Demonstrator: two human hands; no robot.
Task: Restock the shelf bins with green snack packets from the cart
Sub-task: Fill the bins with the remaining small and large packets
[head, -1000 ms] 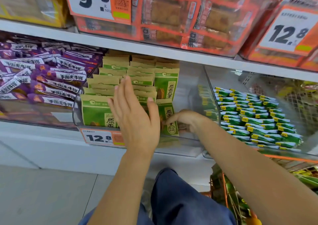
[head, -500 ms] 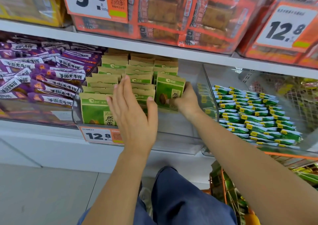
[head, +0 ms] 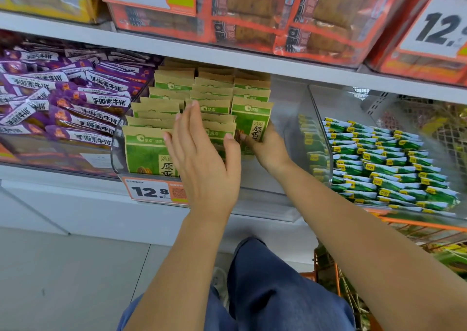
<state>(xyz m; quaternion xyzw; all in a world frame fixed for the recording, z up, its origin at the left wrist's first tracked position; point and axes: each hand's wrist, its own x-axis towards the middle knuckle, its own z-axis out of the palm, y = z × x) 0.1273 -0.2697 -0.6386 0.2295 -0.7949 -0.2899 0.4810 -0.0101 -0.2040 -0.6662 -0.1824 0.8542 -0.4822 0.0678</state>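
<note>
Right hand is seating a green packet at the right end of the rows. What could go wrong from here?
1. The packet in the right hand stands at the row's open end, with bare clear bin beside it; once the grip lets go it may tip rightward.
2. The left hand lies flat against the middle rows; pulling it away could let those upright packets lean forward.

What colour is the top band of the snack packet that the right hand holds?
Tan kraft-paper brown, above a green front, on the upright paper snack packet in the right hand; head view.

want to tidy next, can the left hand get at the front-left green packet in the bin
Probably yes: the left hand lies open right beside the front-left packet, whose top stands clear above the bin's low front wall.
</note>
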